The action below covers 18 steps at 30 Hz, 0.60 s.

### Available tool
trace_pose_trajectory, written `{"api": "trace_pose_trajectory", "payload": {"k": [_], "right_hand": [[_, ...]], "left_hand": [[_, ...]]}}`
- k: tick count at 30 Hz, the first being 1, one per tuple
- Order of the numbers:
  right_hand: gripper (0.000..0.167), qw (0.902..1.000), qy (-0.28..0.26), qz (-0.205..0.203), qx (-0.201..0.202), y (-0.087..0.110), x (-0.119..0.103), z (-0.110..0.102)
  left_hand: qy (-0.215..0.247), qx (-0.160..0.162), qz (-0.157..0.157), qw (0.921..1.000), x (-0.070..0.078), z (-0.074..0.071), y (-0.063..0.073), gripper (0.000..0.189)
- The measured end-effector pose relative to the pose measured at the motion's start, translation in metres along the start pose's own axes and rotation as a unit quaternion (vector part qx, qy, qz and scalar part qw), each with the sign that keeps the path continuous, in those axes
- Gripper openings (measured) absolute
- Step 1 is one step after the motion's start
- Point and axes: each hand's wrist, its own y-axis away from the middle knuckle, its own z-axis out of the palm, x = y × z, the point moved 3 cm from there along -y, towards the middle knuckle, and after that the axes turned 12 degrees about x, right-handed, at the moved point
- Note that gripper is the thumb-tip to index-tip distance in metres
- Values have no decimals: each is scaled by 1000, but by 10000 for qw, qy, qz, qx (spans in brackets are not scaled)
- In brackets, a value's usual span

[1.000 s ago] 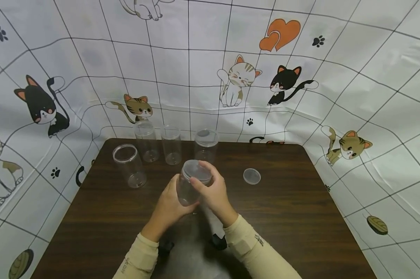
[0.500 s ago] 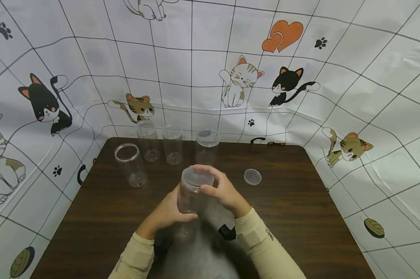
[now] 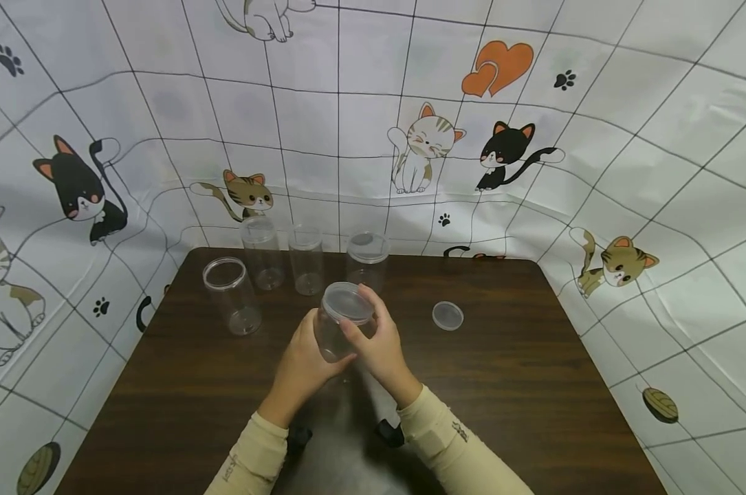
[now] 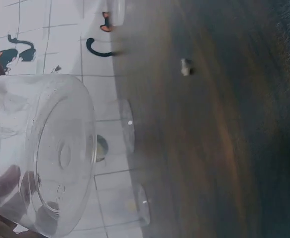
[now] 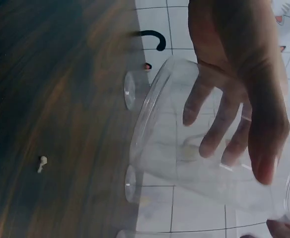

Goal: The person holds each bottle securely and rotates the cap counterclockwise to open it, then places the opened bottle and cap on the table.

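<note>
A clear plastic jar (image 3: 335, 338) with a translucent lid (image 3: 349, 301) on top is held up over the table, tilted. My left hand (image 3: 304, 364) grips the jar's body from the left, thumb across its near side. My right hand (image 3: 380, 344) holds the lid at its right edge, between thumb and fingers. In the left wrist view the round base of the jar (image 4: 63, 153) faces the camera. Through the jar wall (image 5: 209, 183) in the right wrist view, fingers (image 5: 219, 124) show around the body.
Behind the hands stand a wide open jar (image 3: 232, 299), two slimmer jars (image 3: 261, 254) (image 3: 306, 261) and a lidded jar (image 3: 366, 265). A loose lid (image 3: 447, 315) lies to the right on the brown table (image 3: 502, 385). A small whitish bit (image 4: 185, 67) lies on the tabletop.
The jar dips toward me and then comes back up, tilted again. My right hand swings right at the lid and then back left. Jars behind and loose lid stay put.
</note>
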Motion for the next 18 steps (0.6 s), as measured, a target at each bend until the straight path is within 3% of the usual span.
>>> {"api": "trace_pose_trajectory", "payload": {"k": [3, 6, 9, 12, 14, 18], "right_hand": [[69, 9996, 141, -76, 218, 1, -3, 2], [63, 9996, 165, -110, 198, -1, -8, -1], [62, 9998, 39, -146, -128, -5, -10, -5], [63, 9962, -404, -230, -730, -11, -11, -11], [66, 9876, -932, -271, -1237, -15, -10, -14], [72, 9608, -1846, -203, -2056, -20, -8, -17]], "left_hand": [[24, 167, 132, 9998, 0, 1, 4, 102], [220, 92, 86, 9997, -1, -2, 4, 104], [503, -193, -71, 9985, -2, -7, 3, 107], [974, -681, -248, 9926, -2, -12, 3, 106], [1523, -1143, -397, 9809, -3, -14, 3, 103], [2614, -2024, -608, 9418, -1, -14, 5, 98]]}}
